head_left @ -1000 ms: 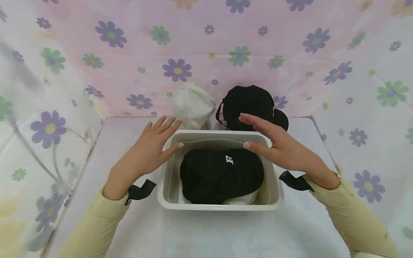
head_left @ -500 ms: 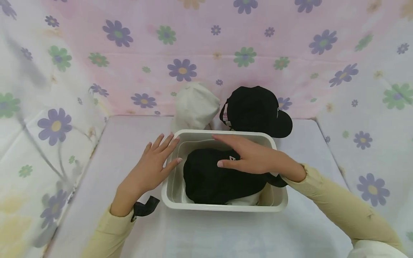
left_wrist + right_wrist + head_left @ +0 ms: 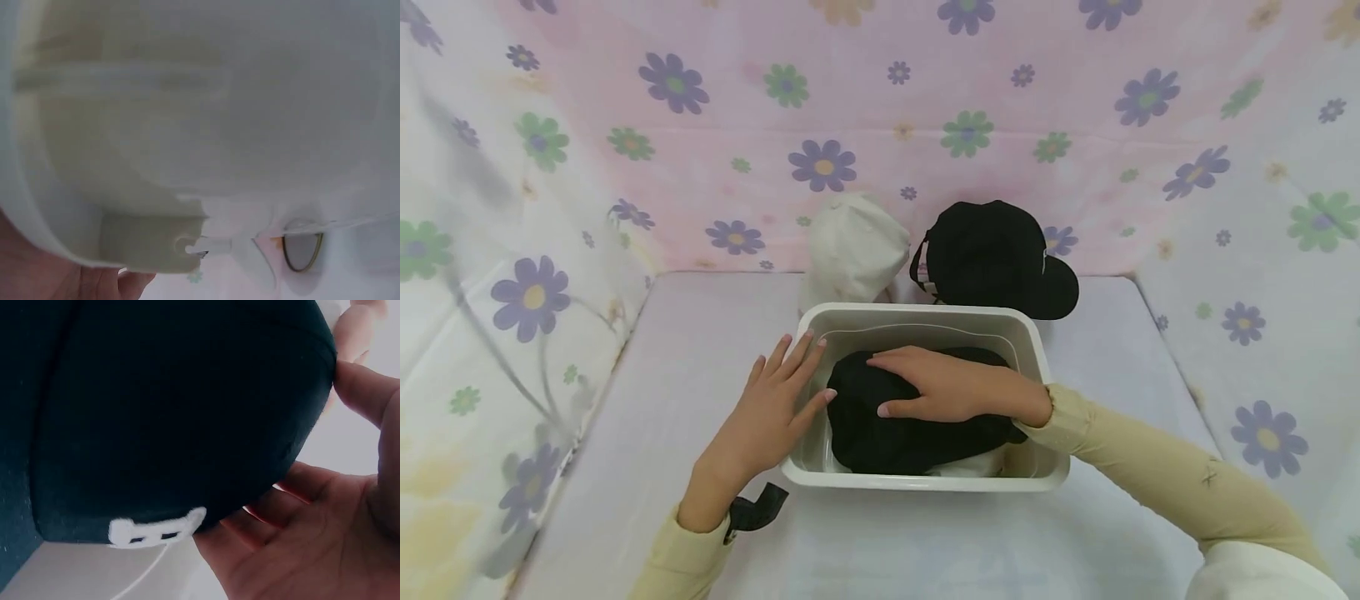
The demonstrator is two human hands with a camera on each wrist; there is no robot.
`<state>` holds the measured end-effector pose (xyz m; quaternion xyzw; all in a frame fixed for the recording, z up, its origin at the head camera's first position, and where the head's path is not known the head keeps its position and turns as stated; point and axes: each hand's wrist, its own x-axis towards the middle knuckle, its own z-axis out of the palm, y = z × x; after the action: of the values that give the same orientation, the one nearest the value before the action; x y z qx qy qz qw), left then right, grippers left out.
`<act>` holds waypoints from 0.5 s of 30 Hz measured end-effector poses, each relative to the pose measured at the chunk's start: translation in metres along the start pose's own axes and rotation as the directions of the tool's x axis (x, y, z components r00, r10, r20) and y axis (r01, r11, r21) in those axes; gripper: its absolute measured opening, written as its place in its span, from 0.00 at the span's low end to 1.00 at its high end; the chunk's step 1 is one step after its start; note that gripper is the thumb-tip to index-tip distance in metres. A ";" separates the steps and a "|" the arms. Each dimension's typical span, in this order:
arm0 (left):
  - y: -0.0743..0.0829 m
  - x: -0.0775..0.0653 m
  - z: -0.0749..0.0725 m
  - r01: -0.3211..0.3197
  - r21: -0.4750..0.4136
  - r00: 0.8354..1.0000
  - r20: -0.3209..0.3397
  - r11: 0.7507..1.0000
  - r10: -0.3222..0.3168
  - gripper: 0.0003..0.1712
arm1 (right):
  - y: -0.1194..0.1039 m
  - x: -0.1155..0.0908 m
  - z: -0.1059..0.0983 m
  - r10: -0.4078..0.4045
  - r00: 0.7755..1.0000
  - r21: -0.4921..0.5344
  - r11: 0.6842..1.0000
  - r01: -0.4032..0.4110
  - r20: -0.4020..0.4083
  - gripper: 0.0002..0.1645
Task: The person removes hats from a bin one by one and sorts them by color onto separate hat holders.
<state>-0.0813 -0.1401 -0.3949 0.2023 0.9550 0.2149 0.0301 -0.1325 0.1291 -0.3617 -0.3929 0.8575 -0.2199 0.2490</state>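
Note:
A black cap [image 3: 865, 425] with a white letter patch [image 3: 156, 530] lies in the off-white plastic bin [image 3: 925, 482]. My right hand [image 3: 943, 385] rests on top of this cap, fingers extended and thumb apart, and covers the patch in the head view. In the right wrist view, thumb and fingertips touch the cap's rounded crown. Over the bin's left rim, my left hand [image 3: 771, 417] spreads its fingers and holds nothing. The left wrist view shows the bin's outer wall [image 3: 250, 125] close up. Some white fabric [image 3: 973, 463] shows beneath the black cap.
Behind the bin, a white cap [image 3: 856, 250] sits at the left and a second black cap [image 3: 988, 254] at the right, its brim pointing right. The table [image 3: 700, 325] is covered in pale cloth. Flowered fabric [image 3: 715, 167] hangs around the back and sides.
My right hand has moved left and down from above the bin's right side onto the black cap. My left hand has lowered slightly toward the left rim.

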 end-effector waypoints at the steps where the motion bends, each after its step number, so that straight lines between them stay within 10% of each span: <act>1: 0.001 -0.001 0.001 0.002 0.001 1.000 -0.004 1.000 -0.002 0.40 | 0.000 0.001 0.001 -0.001 1.000 -0.004 1.000 0.001 -0.002 0.42; 15: 0.003 0.001 0.012 0.025 0.106 0.998 -0.056 0.994 -0.019 0.42 | -0.006 0.016 0.014 -0.029 0.997 -0.063 0.998 0.025 -0.072 0.41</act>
<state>-0.0794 -0.1320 -0.4046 0.1872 0.9677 0.1690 -0.0047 -0.1300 0.1101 -0.3730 -0.4037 0.8670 -0.2106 0.2023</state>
